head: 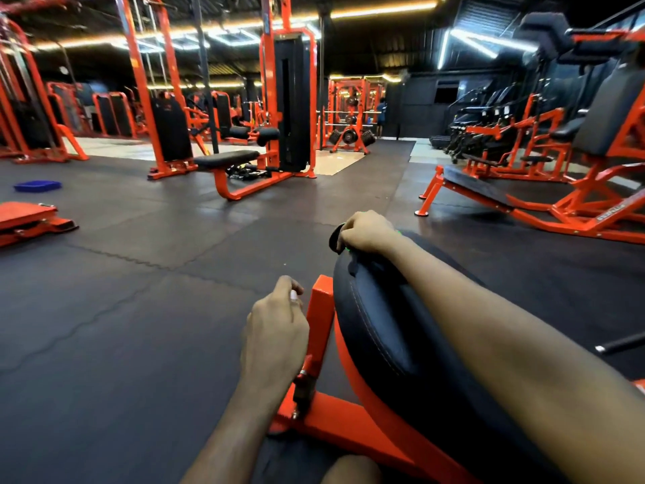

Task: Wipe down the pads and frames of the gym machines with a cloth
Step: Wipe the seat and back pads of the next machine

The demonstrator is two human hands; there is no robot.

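A black padded roller pad [377, 309] sits on an orange frame [323, 309] right in front of me. My right hand [366, 232] reaches over the pad to its far end and grips a dark bunched cloth [335, 239], mostly hidden under the fingers, with a hint of green at its edge. My left hand [275, 326] hovers with curled fingers just left of the orange upright post, apart from it. A small pale spot shows at its thumb tip; nothing is plainly held.
Black rubber floor tiles [139, 274] spread out on the left. An orange bench machine [241, 165] stands ahead, an orange plate-loaded machine [558, 204] at right, a low orange platform [28, 218] and a blue tray [37, 186] at far left. A person stands far back.
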